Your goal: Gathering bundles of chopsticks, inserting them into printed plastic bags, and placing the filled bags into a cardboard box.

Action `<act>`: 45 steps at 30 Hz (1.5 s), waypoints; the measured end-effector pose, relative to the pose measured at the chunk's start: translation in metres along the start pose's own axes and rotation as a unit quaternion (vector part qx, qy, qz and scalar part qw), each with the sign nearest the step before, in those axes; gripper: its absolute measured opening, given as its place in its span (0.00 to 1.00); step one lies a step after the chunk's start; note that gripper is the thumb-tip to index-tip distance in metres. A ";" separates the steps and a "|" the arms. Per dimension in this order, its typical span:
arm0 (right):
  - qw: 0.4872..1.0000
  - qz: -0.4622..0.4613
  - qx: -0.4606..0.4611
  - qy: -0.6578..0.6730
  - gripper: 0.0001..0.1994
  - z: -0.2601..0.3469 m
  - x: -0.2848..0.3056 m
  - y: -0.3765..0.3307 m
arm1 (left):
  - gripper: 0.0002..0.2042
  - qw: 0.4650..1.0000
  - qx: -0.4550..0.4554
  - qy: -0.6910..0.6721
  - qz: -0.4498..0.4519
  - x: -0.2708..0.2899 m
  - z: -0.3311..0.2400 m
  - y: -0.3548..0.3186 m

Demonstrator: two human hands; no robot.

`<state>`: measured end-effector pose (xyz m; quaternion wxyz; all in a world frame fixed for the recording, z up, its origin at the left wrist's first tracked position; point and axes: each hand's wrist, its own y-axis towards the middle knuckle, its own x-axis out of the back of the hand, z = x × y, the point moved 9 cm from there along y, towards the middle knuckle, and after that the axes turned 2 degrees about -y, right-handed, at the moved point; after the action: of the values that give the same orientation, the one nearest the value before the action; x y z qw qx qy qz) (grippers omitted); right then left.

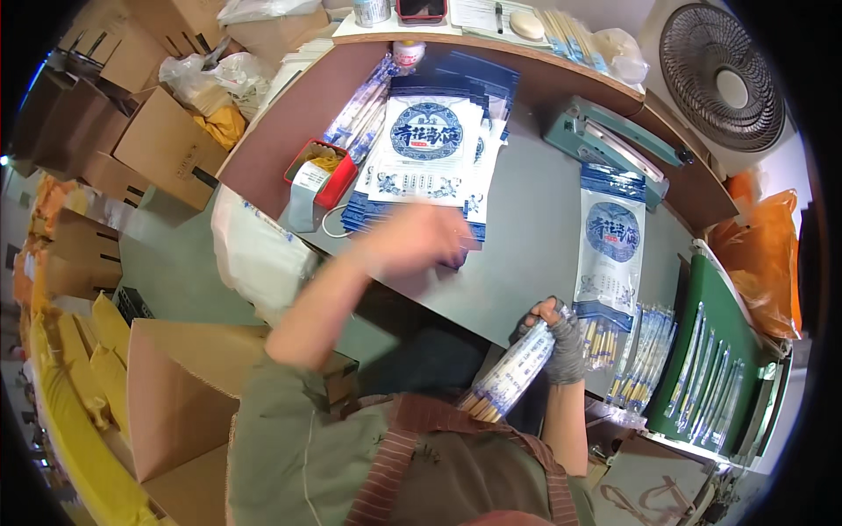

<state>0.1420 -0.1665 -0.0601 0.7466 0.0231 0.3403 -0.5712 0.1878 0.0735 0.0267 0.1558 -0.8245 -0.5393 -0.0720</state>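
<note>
My right hand [557, 337], in a grey fingerless glove, is closed around a bundle of paper-wrapped chopsticks [517, 373]. The bundle slants down toward my apron, with its bare tan ends lowest. My left hand [417, 238] is smeared by motion over the lower edge of a stack of blue-and-white printed bags [425, 145]. Whether it touches the bags or holds anything cannot be seen. On the right of the table lies another printed bag [611, 245], with chopstick ends [601, 342] showing below it. More wrapped chopsticks [643, 355] lie beside those.
A red box of rubber bands [323, 180] stands left of the bags, near more wrapped chopsticks [361, 110]. At the back right is a teal bag sealer [605, 140]. A green board [715, 351] with chopsticks adjoins the table. An open carton [189, 394] stands at my left.
</note>
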 end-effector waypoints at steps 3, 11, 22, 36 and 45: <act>1.000 0.011 -0.007 -0.005 0.10 0.002 -0.007 0.001 | 0.10 0.832 -0.001 0.378 -0.407 0.184 -0.003 0.023; 0.998 -0.007 -0.024 0.050 0.06 0.002 -0.003 0.011 | 0.12 0.800 0.166 0.451 -0.360 0.257 0.066 0.079; 1.000 0.013 -0.007 0.020 0.07 0.013 -0.017 -0.006 | 0.16 0.762 0.077 0.454 -0.456 0.268 0.058 0.021; 0.991 0.010 0.130 0.004 0.09 0.029 -0.007 -0.048 | 0.14 0.951 -0.001 -0.299 0.076 -0.241 0.054 -0.096; 0.993 0.024 0.075 -0.089 0.12 0.026 -0.006 -0.068 | 0.18 0.977 -0.006 -0.119 0.177 -0.250 0.035 -0.118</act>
<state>0.0952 -0.1960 -0.0125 0.7837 0.0359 0.2283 -0.5765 -0.0235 -0.0884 -0.0569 0.0954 -0.9105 -0.3989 0.0525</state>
